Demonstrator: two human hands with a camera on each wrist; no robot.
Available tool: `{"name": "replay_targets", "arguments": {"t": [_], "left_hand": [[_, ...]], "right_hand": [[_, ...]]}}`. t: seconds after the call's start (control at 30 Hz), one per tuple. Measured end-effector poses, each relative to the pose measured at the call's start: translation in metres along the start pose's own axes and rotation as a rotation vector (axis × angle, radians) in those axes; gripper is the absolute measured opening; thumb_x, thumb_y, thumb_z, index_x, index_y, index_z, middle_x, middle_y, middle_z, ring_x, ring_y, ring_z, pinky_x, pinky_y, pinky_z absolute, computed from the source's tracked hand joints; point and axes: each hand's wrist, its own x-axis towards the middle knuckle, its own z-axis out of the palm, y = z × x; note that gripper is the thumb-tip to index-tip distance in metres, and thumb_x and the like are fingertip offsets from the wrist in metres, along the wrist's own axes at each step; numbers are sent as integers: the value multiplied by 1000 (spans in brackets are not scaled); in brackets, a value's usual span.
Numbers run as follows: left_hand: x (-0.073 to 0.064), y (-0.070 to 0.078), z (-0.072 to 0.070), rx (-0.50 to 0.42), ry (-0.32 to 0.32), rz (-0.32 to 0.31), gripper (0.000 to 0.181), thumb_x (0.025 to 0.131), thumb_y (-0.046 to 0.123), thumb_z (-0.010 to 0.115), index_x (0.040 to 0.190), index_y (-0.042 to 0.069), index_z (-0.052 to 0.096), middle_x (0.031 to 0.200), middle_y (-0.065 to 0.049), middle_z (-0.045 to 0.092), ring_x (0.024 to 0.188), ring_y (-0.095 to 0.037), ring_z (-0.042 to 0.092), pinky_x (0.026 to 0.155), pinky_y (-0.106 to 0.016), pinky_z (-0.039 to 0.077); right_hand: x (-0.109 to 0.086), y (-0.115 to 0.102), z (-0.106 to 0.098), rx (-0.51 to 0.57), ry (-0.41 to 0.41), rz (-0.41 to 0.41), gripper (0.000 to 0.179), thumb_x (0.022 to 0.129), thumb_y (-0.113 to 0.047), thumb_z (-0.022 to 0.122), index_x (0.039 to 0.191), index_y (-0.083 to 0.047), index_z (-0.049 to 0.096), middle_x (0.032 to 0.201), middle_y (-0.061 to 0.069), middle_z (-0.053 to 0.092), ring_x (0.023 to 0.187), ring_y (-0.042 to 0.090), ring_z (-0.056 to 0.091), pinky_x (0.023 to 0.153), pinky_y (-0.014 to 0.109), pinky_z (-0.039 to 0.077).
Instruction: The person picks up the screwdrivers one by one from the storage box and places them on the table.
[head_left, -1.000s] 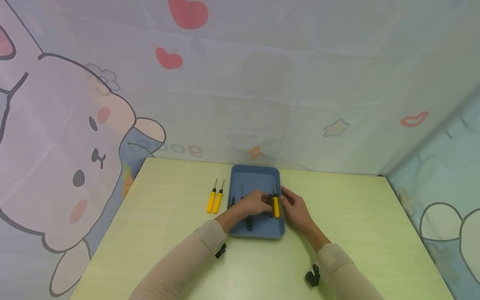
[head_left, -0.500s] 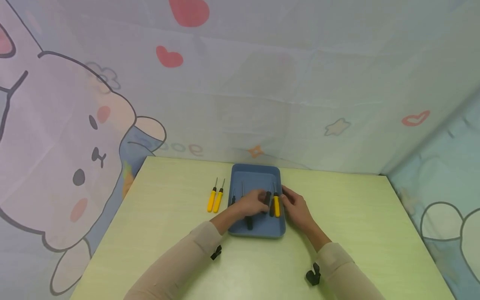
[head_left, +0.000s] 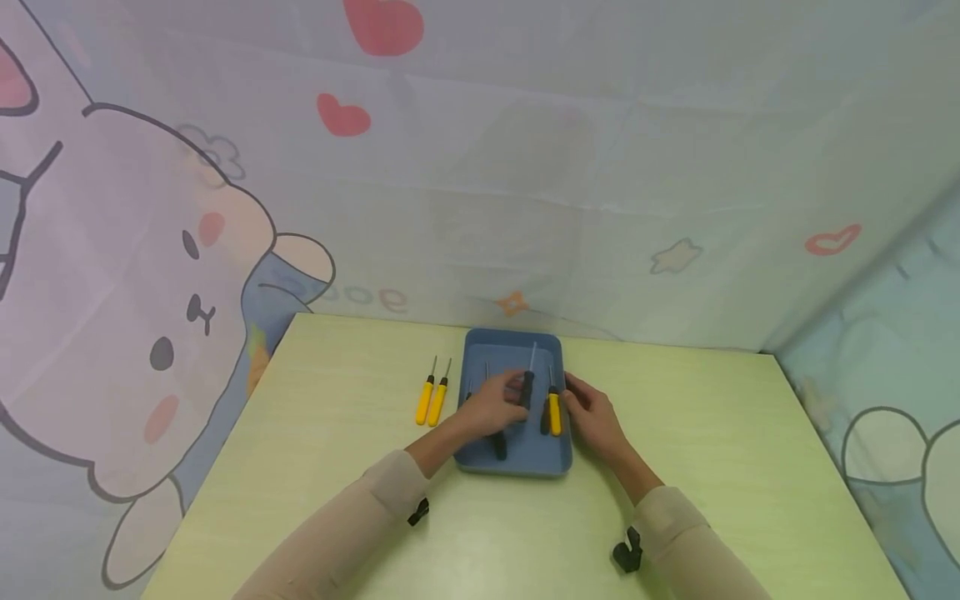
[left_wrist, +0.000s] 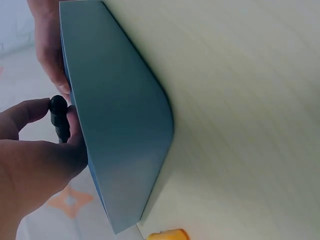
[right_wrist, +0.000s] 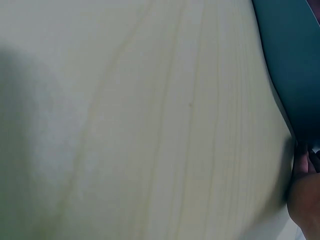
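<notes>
My left hand [head_left: 491, 408] pinches a black-handled screwdriver [head_left: 527, 392] by its handle over the blue tray [head_left: 517, 467], its shaft pointing away from me. In the left wrist view the handle's [left_wrist: 59, 112] rounded end shows between thumb and finger. On the tray's right side lie a yellow-handled screwdriver [head_left: 555, 415] and, beside it, a black-handled one [head_left: 545, 418]. Another black handle [head_left: 498, 446] lies partly hidden under my left hand. My right hand [head_left: 597, 423] touches the tray's right rim; its fingertips rest against the wall [right_wrist: 287, 75] in the right wrist view.
Two yellow-handled screwdrivers [head_left: 425, 403] lie side by side on the pale table [head_left: 360, 383], left of the tray. A cloth printed with cartoons [head_left: 450, 208] hangs behind the table's far edge. Black wrist mounts [head_left: 628, 550] show below both sleeves.
My left hand has lifted the black-handled screwdriver from beside the others on the tray's right side and moved it a little left. My right hand has stayed at the rim.
</notes>
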Motion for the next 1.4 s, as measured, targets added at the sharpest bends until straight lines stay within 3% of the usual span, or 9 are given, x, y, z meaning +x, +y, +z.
{"name": "replay_targets", "arguments": {"t": [0.3,0.57,0.87,1.4], "left_hand": [[-6,1,-10,10,29,53,75,97,7,74,163,7,38,151,-15,54,133,-33,58,100,-46,56],[-10,-3,-17,-7,41,80,74,98,9,75,163,11,40,153,-13,53,133,-31,58,99,-46,57],[-17,-6,-22,-44,71,88,74,98,9,76,163,10,41,153,-11,54,132,-30,59,97,-45,57],[-22,-9,-36,-110,88,101,74,96,9,78,161,9,44,152,-12,55,131,-31,60,96,-46,58]], "right_hand": [[-2,-3,1,7,5,6,49,112,-18,54,157,2,48,156,24,51,146,39,49,120,52,38],[-12,-35,-6,23,-39,32,49,112,-9,52,156,10,43,156,30,47,145,45,48,118,55,39],[-1,-3,1,-3,-1,18,50,113,-19,52,158,2,45,157,24,50,146,39,48,120,52,38],[-1,-1,1,5,8,13,50,112,-20,53,157,1,48,156,22,52,146,38,49,120,51,38]]}}
